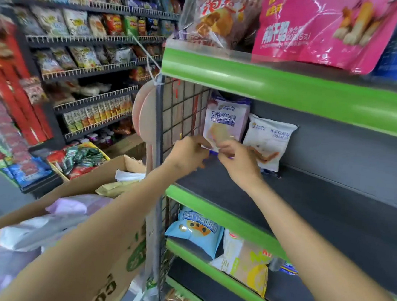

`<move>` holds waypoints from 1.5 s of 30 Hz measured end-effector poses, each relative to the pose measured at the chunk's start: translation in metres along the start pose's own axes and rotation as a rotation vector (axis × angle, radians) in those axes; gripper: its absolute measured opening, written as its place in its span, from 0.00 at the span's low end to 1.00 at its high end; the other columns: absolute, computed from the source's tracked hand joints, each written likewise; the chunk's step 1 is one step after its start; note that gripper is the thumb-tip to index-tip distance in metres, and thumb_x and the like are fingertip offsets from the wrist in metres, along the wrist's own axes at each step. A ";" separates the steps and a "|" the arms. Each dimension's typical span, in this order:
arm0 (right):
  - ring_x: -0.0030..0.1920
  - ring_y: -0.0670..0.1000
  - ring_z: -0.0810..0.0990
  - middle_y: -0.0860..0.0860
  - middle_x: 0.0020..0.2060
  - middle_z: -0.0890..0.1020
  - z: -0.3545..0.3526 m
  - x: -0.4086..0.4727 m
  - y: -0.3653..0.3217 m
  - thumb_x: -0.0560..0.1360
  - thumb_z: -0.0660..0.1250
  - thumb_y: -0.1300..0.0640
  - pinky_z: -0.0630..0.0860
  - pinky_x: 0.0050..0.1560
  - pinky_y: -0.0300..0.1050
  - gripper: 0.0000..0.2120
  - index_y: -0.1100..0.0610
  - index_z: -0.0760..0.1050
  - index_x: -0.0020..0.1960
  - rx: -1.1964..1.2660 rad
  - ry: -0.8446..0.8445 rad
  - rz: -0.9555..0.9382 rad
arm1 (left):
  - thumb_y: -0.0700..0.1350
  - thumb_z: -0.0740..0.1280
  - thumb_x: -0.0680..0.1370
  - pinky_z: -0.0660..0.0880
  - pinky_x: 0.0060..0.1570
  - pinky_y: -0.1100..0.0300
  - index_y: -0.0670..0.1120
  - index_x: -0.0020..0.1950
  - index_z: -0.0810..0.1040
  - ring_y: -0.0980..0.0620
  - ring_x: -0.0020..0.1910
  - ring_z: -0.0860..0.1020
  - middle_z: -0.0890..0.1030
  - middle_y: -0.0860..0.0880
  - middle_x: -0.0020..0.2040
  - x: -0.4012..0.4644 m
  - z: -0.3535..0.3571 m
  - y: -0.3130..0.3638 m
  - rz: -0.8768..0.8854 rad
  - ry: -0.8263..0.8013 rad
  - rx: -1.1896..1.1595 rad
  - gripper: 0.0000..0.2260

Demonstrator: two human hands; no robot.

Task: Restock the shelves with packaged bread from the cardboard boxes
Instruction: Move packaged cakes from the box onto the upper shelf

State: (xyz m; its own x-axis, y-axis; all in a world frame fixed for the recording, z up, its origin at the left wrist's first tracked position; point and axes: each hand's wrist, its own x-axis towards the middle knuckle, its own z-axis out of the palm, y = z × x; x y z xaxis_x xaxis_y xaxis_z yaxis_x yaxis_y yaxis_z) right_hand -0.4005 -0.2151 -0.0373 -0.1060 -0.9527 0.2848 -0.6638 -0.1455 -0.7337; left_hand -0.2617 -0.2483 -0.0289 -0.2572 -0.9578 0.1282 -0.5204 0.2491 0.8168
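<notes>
The dark shelf (307, 208) with its green lip was mostly bare, so I had room to stand the purple bread packet (226, 121) hard against the wire grid panel (181, 110) at the far left, just beside the white bread packet (267, 142) leaning on the back wall. I judged the job was to seat its bottom seam flat and keep it upright, face out, before letting go. My left hand (190, 152) had its fingers curled at the packet's lower left corner, and my right hand (237, 158) pinched its bottom edge. The cardboard box (108, 178) sat below to my left, loose bags showing inside. My fingers covered the bottom seam, so I could not tell whether it touched the shelf, and blur made the print unreadable.
</notes>
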 end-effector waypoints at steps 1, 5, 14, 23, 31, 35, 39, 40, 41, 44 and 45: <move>0.52 0.52 0.80 0.55 0.50 0.82 0.011 -0.007 -0.012 0.75 0.63 0.65 0.70 0.48 0.36 0.11 0.59 0.77 0.57 0.033 -0.029 -0.011 | 0.37 0.62 0.77 0.75 0.28 0.63 0.46 0.48 0.78 0.62 0.21 0.75 0.80 0.46 0.36 -0.016 -0.015 -0.010 0.006 -0.027 0.012 0.07; 0.41 0.53 0.82 0.52 0.40 0.83 0.062 -0.037 -0.057 0.74 0.64 0.64 0.78 0.46 0.46 0.09 0.52 0.79 0.46 0.152 -0.151 -0.062 | 0.39 0.64 0.77 0.77 0.35 0.60 0.46 0.43 0.79 0.58 0.28 0.79 0.83 0.46 0.40 -0.073 -0.072 -0.063 -0.084 -0.110 0.103 0.06; 0.54 0.58 0.79 0.59 0.55 0.80 0.201 -0.067 -0.098 0.77 0.60 0.62 0.74 0.48 0.47 0.15 0.61 0.72 0.62 -0.137 -0.569 -0.117 | 0.43 0.66 0.76 0.71 0.58 0.53 0.42 0.66 0.73 0.41 0.61 0.75 0.77 0.41 0.62 -0.141 -0.158 -0.194 -0.499 0.164 0.459 0.18; 0.71 0.57 0.65 0.58 0.72 0.65 0.317 -0.052 -0.076 0.79 0.61 0.60 0.64 0.67 0.47 0.25 0.59 0.61 0.74 -0.316 -0.728 -0.085 | 0.46 0.75 0.70 0.70 0.58 0.52 0.43 0.67 0.68 0.42 0.61 0.73 0.73 0.42 0.63 -0.165 -0.164 -0.254 -0.523 0.087 0.600 0.29; 0.55 0.60 0.79 0.57 0.53 0.81 0.335 -0.027 -0.079 0.78 0.58 0.61 0.67 0.43 0.44 0.13 0.55 0.78 0.56 -0.377 -0.429 -0.159 | 0.48 0.72 0.72 0.73 0.39 0.56 0.48 0.54 0.75 0.46 0.41 0.76 0.83 0.46 0.45 -0.173 -0.204 -0.225 -0.450 0.627 0.420 0.13; 0.54 0.60 0.77 0.59 0.51 0.82 0.315 -0.012 -0.102 0.78 0.59 0.62 0.66 0.45 0.44 0.11 0.62 0.79 0.53 -0.006 -0.286 -0.053 | 0.48 0.75 0.70 0.79 0.43 0.52 0.47 0.46 0.80 0.49 0.39 0.81 0.83 0.48 0.40 -0.180 -0.229 -0.211 -0.408 0.870 0.108 0.10; 0.55 0.58 0.76 0.60 0.54 0.80 0.278 0.004 -0.132 0.80 0.57 0.63 0.62 0.41 0.39 0.12 0.65 0.77 0.55 0.119 -0.250 -0.065 | 0.49 0.78 0.65 0.78 0.38 0.53 0.49 0.34 0.79 0.54 0.30 0.79 0.80 0.48 0.34 -0.189 -0.243 -0.195 -0.358 0.915 -0.294 0.10; 0.54 0.58 0.76 0.59 0.53 0.80 0.268 0.007 -0.140 0.80 0.57 0.62 0.60 0.39 0.39 0.12 0.65 0.78 0.54 0.119 -0.262 -0.094 | 0.50 0.79 0.65 0.78 0.36 0.55 0.49 0.33 0.79 0.53 0.31 0.78 0.80 0.47 0.35 -0.190 -0.245 -0.190 -0.351 0.894 -0.344 0.10; 0.52 0.57 0.76 0.59 0.51 0.81 0.259 0.010 -0.149 0.79 0.57 0.63 0.59 0.38 0.41 0.12 0.65 0.78 0.52 0.126 -0.274 -0.138 | 0.50 0.78 0.65 0.77 0.34 0.58 0.48 0.34 0.80 0.53 0.30 0.78 0.81 0.48 0.34 -0.190 -0.246 -0.185 -0.344 0.853 -0.351 0.10; 0.45 0.56 0.74 0.58 0.44 0.78 0.235 0.011 -0.174 0.79 0.55 0.62 0.59 0.36 0.45 0.10 0.61 0.75 0.46 0.104 -0.288 -0.252 | 0.56 0.76 0.65 0.71 0.29 0.64 0.41 0.36 0.80 0.55 0.24 0.74 0.80 0.49 0.27 -0.187 -0.245 -0.169 -0.325 0.669 -0.245 0.18; 0.42 0.55 0.72 0.55 0.41 0.76 0.226 0.009 -0.181 0.80 0.54 0.62 0.59 0.36 0.45 0.10 0.59 0.73 0.45 0.083 -0.287 -0.285 | 0.60 0.75 0.63 0.70 0.30 0.62 0.39 0.38 0.80 0.53 0.27 0.74 0.80 0.45 0.29 -0.186 -0.244 -0.164 -0.314 0.605 -0.190 0.23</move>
State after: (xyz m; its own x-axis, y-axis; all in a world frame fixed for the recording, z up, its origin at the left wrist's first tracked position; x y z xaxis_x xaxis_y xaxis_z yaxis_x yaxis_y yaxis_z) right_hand -0.1143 -0.2576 -0.0409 0.2916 -0.9052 0.3091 -0.5733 -0.4241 -0.7010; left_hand 0.0701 -0.1461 -0.0500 0.4086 -0.9054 0.1155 -0.3303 -0.0287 0.9435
